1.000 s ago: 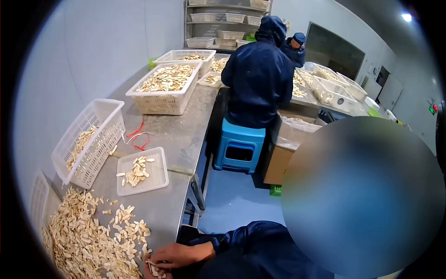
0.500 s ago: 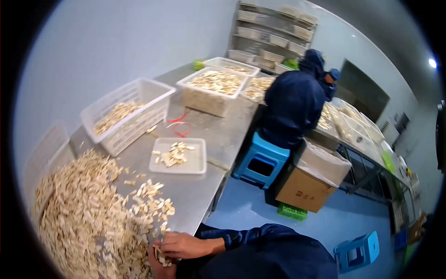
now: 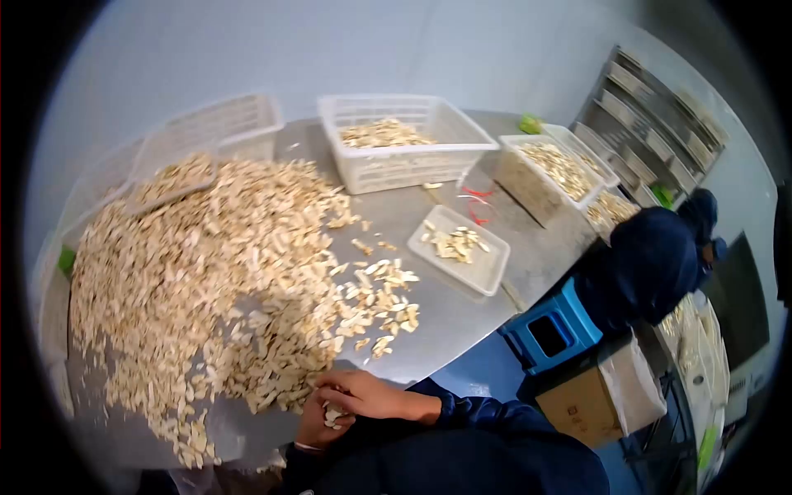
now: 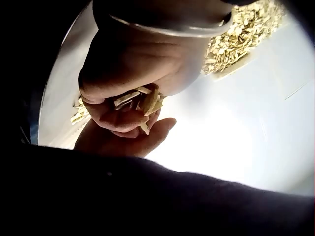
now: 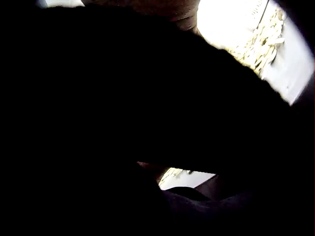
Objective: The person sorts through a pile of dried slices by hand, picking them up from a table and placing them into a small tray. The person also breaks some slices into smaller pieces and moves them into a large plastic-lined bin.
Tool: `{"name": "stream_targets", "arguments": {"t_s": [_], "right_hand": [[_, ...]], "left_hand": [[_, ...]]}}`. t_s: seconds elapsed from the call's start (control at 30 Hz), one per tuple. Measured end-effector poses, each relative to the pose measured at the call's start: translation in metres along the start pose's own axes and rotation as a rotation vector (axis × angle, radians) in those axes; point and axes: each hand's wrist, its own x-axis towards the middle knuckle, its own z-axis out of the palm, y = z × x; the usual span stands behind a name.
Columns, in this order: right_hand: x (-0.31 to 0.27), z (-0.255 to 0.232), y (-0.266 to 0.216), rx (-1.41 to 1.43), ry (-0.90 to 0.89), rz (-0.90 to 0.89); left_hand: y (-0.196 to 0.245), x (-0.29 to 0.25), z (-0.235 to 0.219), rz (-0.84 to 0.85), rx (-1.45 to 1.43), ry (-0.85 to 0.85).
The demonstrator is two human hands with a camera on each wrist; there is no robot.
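In the head view my left hand (image 3: 312, 426) is at the table's front edge, cupped around a small bunch of pale dried slices (image 3: 332, 415). My right hand (image 3: 371, 396) lies over it, its fingers reaching across the bunch. From the left wrist, the curled fingers of the left hand surround several slices (image 4: 129, 100), and fingers of the other hand (image 4: 147, 140) show just beneath. A dark sleeve blocks most of the right wrist view, so I cannot tell whether the right fingers pinch a slice. A large heap of slices (image 3: 247, 264) spreads beyond both hands.
A shallow white tray (image 3: 483, 279) with some slices lies on the metal table (image 3: 445, 330). White baskets (image 3: 412, 169) of slices line the wall side. At right, another person (image 3: 652, 256) sits on a blue stool (image 3: 553, 330) beside a lined cardboard box (image 3: 582, 412).
The head view has swung left and down, bringing the whole heap and both hands further into frame. Both hands stay together around the bunch of slices.
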Motion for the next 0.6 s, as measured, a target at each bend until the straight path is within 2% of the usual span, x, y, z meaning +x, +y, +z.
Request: {"name": "stream_targets", "arguments": {"t_s": [0.07, 0.1, 0.17, 0.2, 0.23, 0.27, 0.3, 0.37, 0.43, 0.47, 0.6], "right_hand": [[0.007, 0.011, -0.003, -0.012, -0.049, 0.032], [0.012, 0.015, -0.001, -0.045, -0.037, -0.024], [0.018, 0.024, -0.005, -0.059, -0.036, 0.023], [0.02, 0.025, -0.007, -0.112, -0.04, -0.043], [0.023, 0.026, -0.01, -0.165, -0.033, -0.109], [0.026, 0.028, -0.017, -0.149, -0.091, -0.033], [0.03, 0.03, -0.014, -0.167, -0.074, -0.127], [0.032, 0.032, -0.019, -0.156, -0.123, -0.028], [0.032, 0.027, -0.019, -0.023, -0.124, 0.018], [0.031, 0.023, -0.018, 0.042, -0.121, 0.042], [0.028, -0.013, 0.015, -0.076, 0.064, -0.033]], "left_hand": [[0.002, -0.003, -0.012, 0.006, -0.037, 0.023], [0.003, -0.009, -0.014, 0.015, -0.065, 0.045], [0.005, -0.017, -0.006, 0.081, -0.102, -0.053], [0.005, -0.021, -0.011, 0.125, -0.033, -0.018], [0.005, -0.024, -0.015, 0.109, -0.088, -0.056], [0.005, -0.025, -0.02, 0.12, -0.119, -0.095], [0.006, -0.025, -0.019, 0.129, -0.149, -0.144], [0.007, -0.031, -0.013, 0.148, -0.106, -0.059], [0.006, -0.033, -0.011, 0.147, -0.065, 0.015], [0.004, -0.028, -0.02, 0.131, -0.075, -0.019], [0.008, -0.027, -0.011, 0.124, -0.04, 0.001]]}}
